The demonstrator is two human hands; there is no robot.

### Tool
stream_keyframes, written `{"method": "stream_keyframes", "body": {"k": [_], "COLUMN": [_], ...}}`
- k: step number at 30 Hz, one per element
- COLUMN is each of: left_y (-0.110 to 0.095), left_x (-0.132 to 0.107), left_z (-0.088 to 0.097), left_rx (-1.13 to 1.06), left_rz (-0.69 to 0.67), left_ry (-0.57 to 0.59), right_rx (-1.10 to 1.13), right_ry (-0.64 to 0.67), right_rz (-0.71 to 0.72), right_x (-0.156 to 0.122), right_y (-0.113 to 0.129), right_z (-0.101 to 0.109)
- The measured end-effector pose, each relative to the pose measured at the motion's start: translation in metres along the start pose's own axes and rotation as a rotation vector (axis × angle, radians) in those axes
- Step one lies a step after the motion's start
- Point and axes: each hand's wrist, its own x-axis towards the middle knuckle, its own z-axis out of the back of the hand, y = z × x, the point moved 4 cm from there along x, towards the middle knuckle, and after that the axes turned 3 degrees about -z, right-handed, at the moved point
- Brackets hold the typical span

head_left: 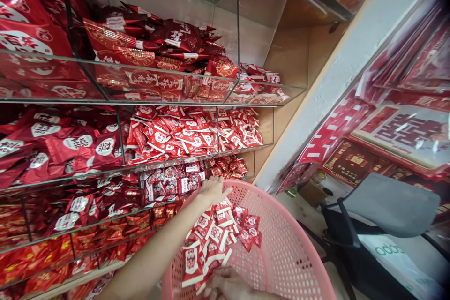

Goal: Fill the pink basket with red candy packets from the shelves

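Observation:
A pink plastic basket with a perforated wall stands close against the shelves. My left hand is on its far rim, fingers bent over the edge and thumb sticking out to the right. Small red-and-white wrapped packets lie in a loose heap on the left side of the basket, with several plain red ones at the heap's right. Low inside the basket, my right hand has its fingers curled at the near end of the heap, closed on a red packet that they partly hide.
Clear-fronted shelves hold red packets in divided compartments, with larger red bags at the upper left. A white post rises right of the shelves. Beyond it are a dark chair with a white bag and red printed decorations.

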Motion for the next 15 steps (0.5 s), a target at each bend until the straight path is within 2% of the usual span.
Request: {"method": "stream_keyframes", "body": {"k": [5,9,13,15], "left_y": [0.0,0.0,0.001,0.002], "left_x": [0.0,0.0,0.002,0.002], "left_z": [0.0,0.0,-0.002,-0.003], "left_rx": [-0.012,-0.013,-0.011,-0.014], "left_rz": [0.007,0.01,0.007,0.005], "left_ry": [0.006,0.011,0.005,0.001], "right_rx": [-0.08,0.058,0.216,0.26], "right_ry": [0.038,0.031,0.111,0.103], "right_rz": [-0.113,-0.084,-0.042,-0.036], "right_x": [-0.011,-0.004,0.003,0.003], "right_y": [0.012,0.013,0.011,0.01], "right_z": [0.006,0.008,-0.001,-0.003]}}
